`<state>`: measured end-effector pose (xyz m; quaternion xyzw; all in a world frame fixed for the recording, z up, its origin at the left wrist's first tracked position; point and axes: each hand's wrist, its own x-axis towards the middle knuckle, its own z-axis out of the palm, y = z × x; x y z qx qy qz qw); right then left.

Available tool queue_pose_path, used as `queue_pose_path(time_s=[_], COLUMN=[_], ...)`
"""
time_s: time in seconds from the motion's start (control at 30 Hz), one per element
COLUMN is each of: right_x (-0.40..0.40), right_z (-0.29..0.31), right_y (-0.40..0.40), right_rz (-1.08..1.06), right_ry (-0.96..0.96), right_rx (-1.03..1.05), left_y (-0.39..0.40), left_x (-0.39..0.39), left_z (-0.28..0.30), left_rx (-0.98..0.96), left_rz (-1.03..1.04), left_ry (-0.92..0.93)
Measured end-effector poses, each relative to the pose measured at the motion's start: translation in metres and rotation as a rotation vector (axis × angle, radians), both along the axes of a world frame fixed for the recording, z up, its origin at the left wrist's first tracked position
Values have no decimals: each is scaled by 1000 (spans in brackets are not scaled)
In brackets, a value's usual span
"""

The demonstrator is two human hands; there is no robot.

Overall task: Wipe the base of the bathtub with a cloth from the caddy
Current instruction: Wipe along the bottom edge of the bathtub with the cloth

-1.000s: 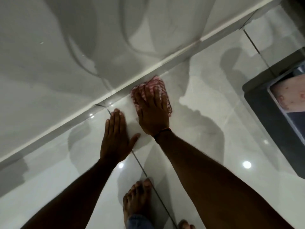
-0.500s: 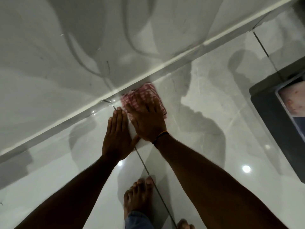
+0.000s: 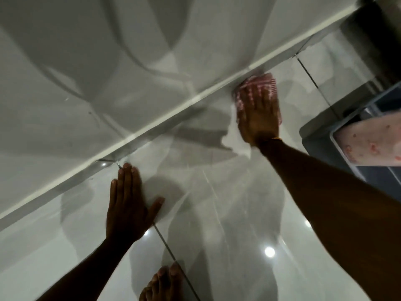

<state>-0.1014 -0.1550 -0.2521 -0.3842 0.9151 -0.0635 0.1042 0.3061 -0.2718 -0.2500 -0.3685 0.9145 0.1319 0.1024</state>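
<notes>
A pink checked cloth lies flat on the glossy floor tile, right against the bottom edge of the white bathtub. My right hand presses down on it with fingers spread, covering most of the cloth; the hand is motion-blurred. My left hand rests flat on the tile, palm down, fingers together and thumb out, just below the tub's base strip. It holds nothing.
A dark grey caddy with a pink patterned item inside sits at the right edge. My bare foot stands on the tile at the bottom. A dark grout line runs diagonally under my left hand.
My right hand has slid the cloth to the right along the tub's base, away from my left hand, which has stayed planted on the tile.
</notes>
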Motion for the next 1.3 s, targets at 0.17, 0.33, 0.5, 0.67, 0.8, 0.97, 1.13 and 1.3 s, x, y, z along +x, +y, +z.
queue_pose_path(time_s=[0.17,0.33,0.5,0.67,0.8,0.97,1.13,1.3], right_x=[-106,-124,-81,81,212,262,243,275], right_z=[-17,29,14,-2,4,10,5,5], right_y=[4,-9,9,-21,-53,-66,-64,-69], right_rz=[-261,-369,-20,251,365,457,135,351], right_ry=[-23,-144,162,96,-162,-192,-151,-162], right_rx=[92,62,132,-98,-133,-223,-198,-159], left_y=[1,0,0,0,-5,-12,-15,-8], left_x=[1,0,0,3,6,37,41,35], left_z=[-5,-5,-2,2,7,9,13,11], left_rx=[-33,-39,-24,29,112,94,102,88], left_rz=[0,-26,-28,-67,-70,-132,-137,-92], left_ry=[35,6,6,17,52,21,10,-62])
